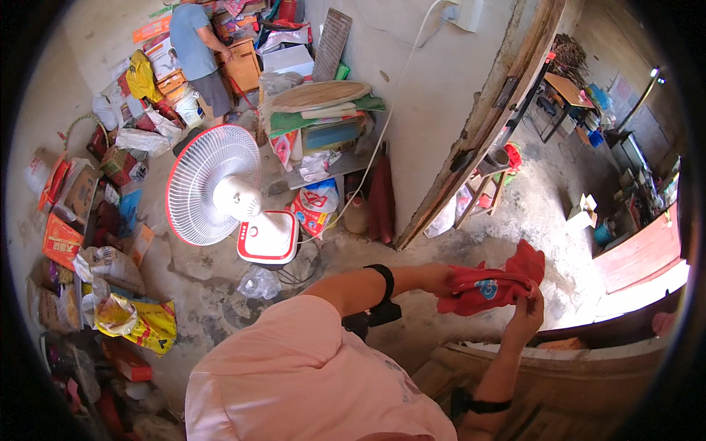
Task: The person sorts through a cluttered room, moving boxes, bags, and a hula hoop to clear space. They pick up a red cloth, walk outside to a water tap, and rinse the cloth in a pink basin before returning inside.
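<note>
A red cloth item [469,300] with a blue and white print is stretched, bunched, between my two hands, off the floor. My left hand [438,278] grips its near end; the fingers are partly hidden by the fabric. At the far end, my right hand [529,314] pinches a folded edge between thumb and fingers, and a loose flap [529,262] stands up beyond it. Both forearms wear black straps. Below the hands runs the edge of a wooden piece of furniture [551,358].
A white and red electric fan [267,237] stands on the concrete floor, its cord running up to a wall socket [469,15]. Bags and boxes line the left wall. Another person [193,44] stands by a wooden cabinet [242,66]. A rough door frame [469,143] borders another room.
</note>
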A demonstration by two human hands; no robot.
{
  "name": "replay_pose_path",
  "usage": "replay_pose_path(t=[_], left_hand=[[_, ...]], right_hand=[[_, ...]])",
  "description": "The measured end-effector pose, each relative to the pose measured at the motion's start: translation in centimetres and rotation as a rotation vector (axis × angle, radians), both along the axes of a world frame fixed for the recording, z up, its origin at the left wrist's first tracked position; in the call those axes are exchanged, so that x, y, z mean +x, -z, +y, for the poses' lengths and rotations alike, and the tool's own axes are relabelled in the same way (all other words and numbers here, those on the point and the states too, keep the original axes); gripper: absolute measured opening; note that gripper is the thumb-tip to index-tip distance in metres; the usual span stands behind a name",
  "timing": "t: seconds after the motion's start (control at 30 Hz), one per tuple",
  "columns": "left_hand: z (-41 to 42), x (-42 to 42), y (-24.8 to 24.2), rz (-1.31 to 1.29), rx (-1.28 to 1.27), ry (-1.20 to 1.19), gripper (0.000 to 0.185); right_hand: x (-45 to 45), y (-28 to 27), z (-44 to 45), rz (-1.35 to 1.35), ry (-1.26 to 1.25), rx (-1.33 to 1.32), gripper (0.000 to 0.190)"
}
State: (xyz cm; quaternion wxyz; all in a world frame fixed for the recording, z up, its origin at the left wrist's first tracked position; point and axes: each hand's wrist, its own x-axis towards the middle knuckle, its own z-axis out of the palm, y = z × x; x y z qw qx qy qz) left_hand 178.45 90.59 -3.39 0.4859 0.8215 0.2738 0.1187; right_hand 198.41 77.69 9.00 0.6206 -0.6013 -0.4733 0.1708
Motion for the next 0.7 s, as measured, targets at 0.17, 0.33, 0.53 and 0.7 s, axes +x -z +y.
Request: replay_pose_path(t=[0.17,0.33,0.53,0.7], left_hand=[[5.5,6.2,1.0,-0.008,0.091,-0.07,0.035],[12.9,12.9,-0.6,-0.034,0.149,-0.047,0.032],[20.0,21.6,-3.7,-0.135,0.071,0.034,0.034],[22.8,26.4,-7.4,-0.268,-0.158,0.125,0.038]], right_hand=[[5.9,1.9,4.6,0.008,0.184,-0.069,0.026],[12.6,4.4,10.4,-0.085,0.248,-0.21,0.019],[19.9,6.7,15.4,-0.13,0.299,-0.389,0.014],[24.3,9.0,17.8,-0.091,0.334,-0.392,0.012]])
